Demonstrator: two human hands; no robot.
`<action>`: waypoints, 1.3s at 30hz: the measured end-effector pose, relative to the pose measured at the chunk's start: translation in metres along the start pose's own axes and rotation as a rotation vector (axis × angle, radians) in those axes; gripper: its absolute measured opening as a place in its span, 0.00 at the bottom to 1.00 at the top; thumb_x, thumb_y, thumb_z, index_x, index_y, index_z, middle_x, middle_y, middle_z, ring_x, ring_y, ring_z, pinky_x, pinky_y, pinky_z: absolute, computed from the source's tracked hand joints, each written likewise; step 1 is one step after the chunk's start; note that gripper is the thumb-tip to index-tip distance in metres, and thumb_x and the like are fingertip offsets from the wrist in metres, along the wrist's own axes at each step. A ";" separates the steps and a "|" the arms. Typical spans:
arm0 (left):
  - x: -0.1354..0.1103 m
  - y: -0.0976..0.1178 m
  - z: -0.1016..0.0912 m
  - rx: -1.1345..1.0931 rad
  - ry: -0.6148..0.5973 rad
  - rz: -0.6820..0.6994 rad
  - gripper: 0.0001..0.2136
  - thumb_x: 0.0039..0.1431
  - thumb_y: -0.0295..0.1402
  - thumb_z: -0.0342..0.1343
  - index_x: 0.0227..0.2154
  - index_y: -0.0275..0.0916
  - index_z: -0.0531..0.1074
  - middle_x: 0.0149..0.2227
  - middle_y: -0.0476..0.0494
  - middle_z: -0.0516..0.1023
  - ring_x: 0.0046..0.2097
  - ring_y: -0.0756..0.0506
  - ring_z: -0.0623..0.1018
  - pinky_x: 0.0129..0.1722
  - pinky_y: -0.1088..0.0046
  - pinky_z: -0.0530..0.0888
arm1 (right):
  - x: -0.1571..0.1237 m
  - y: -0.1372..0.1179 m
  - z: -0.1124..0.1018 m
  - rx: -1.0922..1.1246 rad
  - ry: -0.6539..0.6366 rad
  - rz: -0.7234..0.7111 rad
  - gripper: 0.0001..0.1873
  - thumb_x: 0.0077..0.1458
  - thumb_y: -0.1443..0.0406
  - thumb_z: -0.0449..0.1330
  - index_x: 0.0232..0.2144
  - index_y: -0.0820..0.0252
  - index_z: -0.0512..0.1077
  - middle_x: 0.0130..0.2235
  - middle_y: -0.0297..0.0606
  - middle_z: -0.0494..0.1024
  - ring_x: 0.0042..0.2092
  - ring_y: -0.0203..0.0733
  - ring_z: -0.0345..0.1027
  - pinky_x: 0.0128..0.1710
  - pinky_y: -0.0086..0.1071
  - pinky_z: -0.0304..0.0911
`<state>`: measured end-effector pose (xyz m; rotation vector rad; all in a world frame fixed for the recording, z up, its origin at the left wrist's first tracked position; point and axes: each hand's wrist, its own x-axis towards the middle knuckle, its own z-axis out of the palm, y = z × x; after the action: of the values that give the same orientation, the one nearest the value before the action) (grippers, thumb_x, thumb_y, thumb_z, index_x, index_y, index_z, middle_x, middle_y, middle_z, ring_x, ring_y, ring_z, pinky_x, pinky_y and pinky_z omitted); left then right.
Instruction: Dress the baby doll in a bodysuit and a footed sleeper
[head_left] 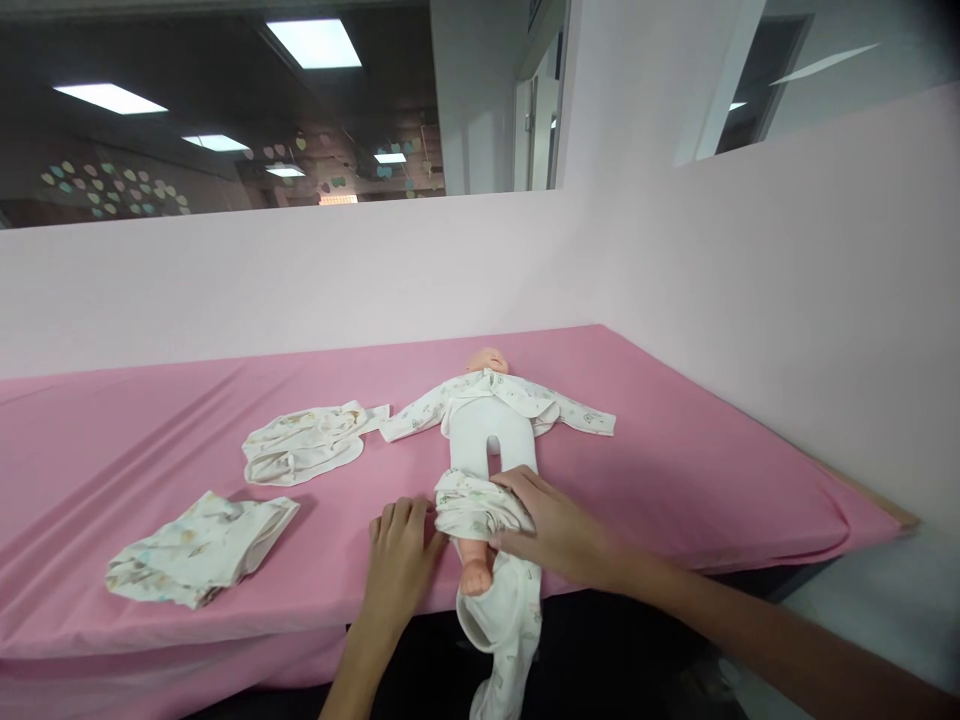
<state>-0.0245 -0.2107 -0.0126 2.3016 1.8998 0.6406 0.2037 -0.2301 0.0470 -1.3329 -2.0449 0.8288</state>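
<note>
A baby doll (491, 415) lies on its back on the pink table (675, 460), head away from me, in a white patterned top and white leggings. Bunched patterned trousers (480, 510) sit around its lower legs and hang over the table's front edge; one bare foot (475, 577) sticks out. My left hand (401, 560) grips the left side of the bunched trousers, fingers curled. From the right side my right hand (559, 530) holds the trousers, fingers pressed into the cloth.
Two more patterned baby garments lie left of the doll: one (304, 440) near its arm, another crumpled one (199, 545) closer to the front edge. Pale pink walls (787, 300) close in the table at the back and right.
</note>
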 end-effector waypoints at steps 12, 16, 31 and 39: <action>-0.023 0.086 -0.075 -0.207 -0.250 0.559 0.22 0.59 0.32 0.54 0.56 0.48 0.63 0.61 0.46 0.63 0.63 0.41 0.62 0.59 0.62 0.65 | -0.087 0.044 0.095 0.330 0.020 0.279 0.19 0.44 0.66 0.62 0.42 0.59 0.71 0.43 0.38 0.76 0.46 0.46 0.68 0.48 0.36 0.60; -0.027 0.092 -0.060 0.101 -0.289 0.812 0.30 0.50 0.24 0.59 0.57 0.42 0.62 0.63 0.38 0.60 0.66 0.35 0.56 0.62 0.52 0.60 | -0.081 0.041 0.107 0.393 0.020 0.297 0.12 0.54 0.60 0.55 0.33 0.61 0.73 0.36 0.39 0.78 0.41 0.47 0.69 0.42 0.34 0.61; -0.037 0.042 -0.010 0.058 0.301 0.556 0.31 0.61 0.24 0.47 0.66 0.41 0.47 0.62 0.36 0.60 0.61 0.40 0.62 0.57 0.60 0.66 | -0.079 0.013 -0.013 0.206 0.212 0.075 0.11 0.63 0.61 0.47 0.31 0.57 0.64 0.28 0.31 0.65 0.29 0.35 0.57 0.29 0.29 0.54; -0.041 0.035 -0.004 -0.005 0.269 0.365 0.31 0.59 0.25 0.46 0.65 0.45 0.47 0.62 0.40 0.58 0.61 0.41 0.64 0.51 0.66 0.73 | -0.079 0.001 -0.042 0.298 0.308 0.147 0.14 0.63 0.58 0.49 0.28 0.57 0.64 0.26 0.29 0.60 0.28 0.34 0.54 0.28 0.28 0.53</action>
<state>0.0003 -0.2582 -0.0086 2.7027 1.5685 1.0379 0.2626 -0.2946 0.0650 -1.3558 -1.5367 0.8890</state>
